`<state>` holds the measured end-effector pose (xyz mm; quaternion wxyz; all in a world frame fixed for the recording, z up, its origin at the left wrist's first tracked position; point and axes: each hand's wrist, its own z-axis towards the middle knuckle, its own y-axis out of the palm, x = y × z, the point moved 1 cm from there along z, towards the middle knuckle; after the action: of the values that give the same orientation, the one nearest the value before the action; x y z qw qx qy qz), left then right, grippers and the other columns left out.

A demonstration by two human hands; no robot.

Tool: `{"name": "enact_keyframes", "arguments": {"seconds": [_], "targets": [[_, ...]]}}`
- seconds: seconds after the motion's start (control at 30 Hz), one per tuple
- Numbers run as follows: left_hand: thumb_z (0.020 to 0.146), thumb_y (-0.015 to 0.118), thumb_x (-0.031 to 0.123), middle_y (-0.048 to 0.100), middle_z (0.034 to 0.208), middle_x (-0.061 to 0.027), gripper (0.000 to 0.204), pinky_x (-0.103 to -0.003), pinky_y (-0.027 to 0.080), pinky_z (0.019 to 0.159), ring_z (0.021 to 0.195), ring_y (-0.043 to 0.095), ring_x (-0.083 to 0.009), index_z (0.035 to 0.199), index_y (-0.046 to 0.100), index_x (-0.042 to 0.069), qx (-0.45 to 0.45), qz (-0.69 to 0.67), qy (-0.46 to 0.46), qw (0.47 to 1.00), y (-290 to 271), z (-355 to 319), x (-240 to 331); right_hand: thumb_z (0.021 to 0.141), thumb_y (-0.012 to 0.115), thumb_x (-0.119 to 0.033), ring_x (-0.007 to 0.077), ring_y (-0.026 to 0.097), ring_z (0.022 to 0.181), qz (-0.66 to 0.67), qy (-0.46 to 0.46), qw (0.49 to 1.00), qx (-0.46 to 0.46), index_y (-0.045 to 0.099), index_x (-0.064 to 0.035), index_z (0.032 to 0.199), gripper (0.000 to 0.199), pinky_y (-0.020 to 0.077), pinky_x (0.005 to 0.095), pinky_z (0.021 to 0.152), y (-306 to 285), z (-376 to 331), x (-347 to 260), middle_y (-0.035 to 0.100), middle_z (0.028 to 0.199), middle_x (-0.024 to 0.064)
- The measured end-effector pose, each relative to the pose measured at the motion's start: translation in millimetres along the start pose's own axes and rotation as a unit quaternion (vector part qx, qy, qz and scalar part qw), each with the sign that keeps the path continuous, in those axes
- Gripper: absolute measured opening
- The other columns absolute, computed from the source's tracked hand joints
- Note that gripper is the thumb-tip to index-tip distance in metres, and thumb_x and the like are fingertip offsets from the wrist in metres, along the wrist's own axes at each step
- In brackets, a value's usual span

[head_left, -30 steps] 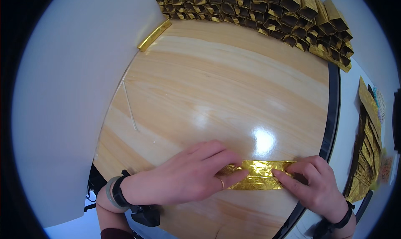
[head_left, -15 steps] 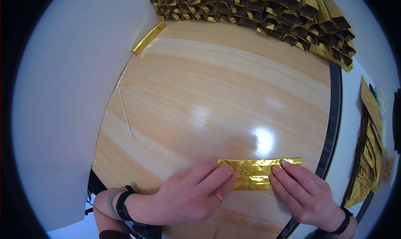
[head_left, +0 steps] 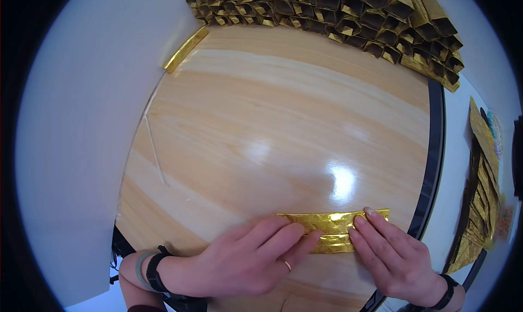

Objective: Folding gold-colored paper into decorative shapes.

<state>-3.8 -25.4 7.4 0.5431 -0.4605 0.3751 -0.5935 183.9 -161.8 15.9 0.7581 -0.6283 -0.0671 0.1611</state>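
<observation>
The left hand, half curled, rests its fingertips on a folded gold foil strip; whether it pinches cannot be told. The right hand, fingers extended, presses the strip's right end. The strip lies flat on a wooden table, with stacked gold tubes beyond.

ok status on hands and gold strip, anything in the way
Left hand on left part of gold strip, right hand on right part. Strip on table, lengthwise crease showing. Stacked gold tubes beyond, out of the way.
</observation>
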Motion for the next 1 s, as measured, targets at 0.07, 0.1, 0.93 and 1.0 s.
{"name": "enact_keyframes", "arguments": {"seconds": [0.07, 0.1, 0.93, 1.0], "targets": [[0.065, 0.076, 0.006, 0.057, 0.088, -0.0018, 0.03, -0.022, 0.051, 0.059, 0.081, 0.057, -0.0167, 0.095, 0.073, 0.007, -0.008, 0.014, 0.008, 1.0, -0.4, 1.2, 0.3, 0.077, 0.064, -0.01, 0.03, 0.057, 0.113, -0.028, -0.007, 0.999, -0.035, 0.064, 0.005, 0.106, 0.033, 0.0521, 0.0356, 0.09, -0.9, -0.6, -2.3, 0.06, 0.116, 0.019], [0.065, 0.076, 0.007, 0.055, 0.088, -0.0012, 0.031, -0.022, 0.051, 0.058, 0.081, 0.056, -0.0163, 0.096, 0.073, 0.008, -0.016, 0.026, 0.017, 0.999, 0.5, 1.5, 0.4, 0.081, 0.064, -0.021, 0.0315, 0.053, 0.119, -0.054, -0.013, 0.996, -0.072, 0.061, 0.0066, 0.112, 0.042, 0.0481, 0.0375, 0.096, -1.0, -2.0, -4.7, 0.057, 0.122, 0.0215], [0.072, 0.08, 0.012, 0.06, 0.079, -0.0044, 0.022, -0.03, 0.048, 0.048, 0.063, 0.059, -0.0184, 0.088, 0.065, 0.007, 0.014, -0.106, -0.14, 0.984, -3.7, 0.7, -7.7, 0.078, 0.056, -0.061, 0.0338, 0.036, 0.133, 0.051, 0.156, 0.978, -0.129, 0.044, 0.0067, 0.131, 0.087, 0.0328, 0.0372, 0.108, -4.7, -11.2, -23.9, 0.037, 0.143, 0.0219], [0.071, 0.079, 0.009, 0.061, 0.08, -0.0022, 0.015, -0.028, 0.047, 0.046, 0.064, 0.058, -0.0158, 0.082, 0.068, 0.007, 0.02, -0.109, -0.084, 0.99, -2.0, 0.2, -11.6, 0.079, 0.058, -0.056, 0.0325, 0.038, 0.132, 0.069, 0.171, 0.974, -0.134, 0.045, 0.0061, 0.131, 0.082, 0.0321, 0.0386, 0.109, -5.5, -6.1, -23.9, 0.041, 0.14, 0.0211]]}}
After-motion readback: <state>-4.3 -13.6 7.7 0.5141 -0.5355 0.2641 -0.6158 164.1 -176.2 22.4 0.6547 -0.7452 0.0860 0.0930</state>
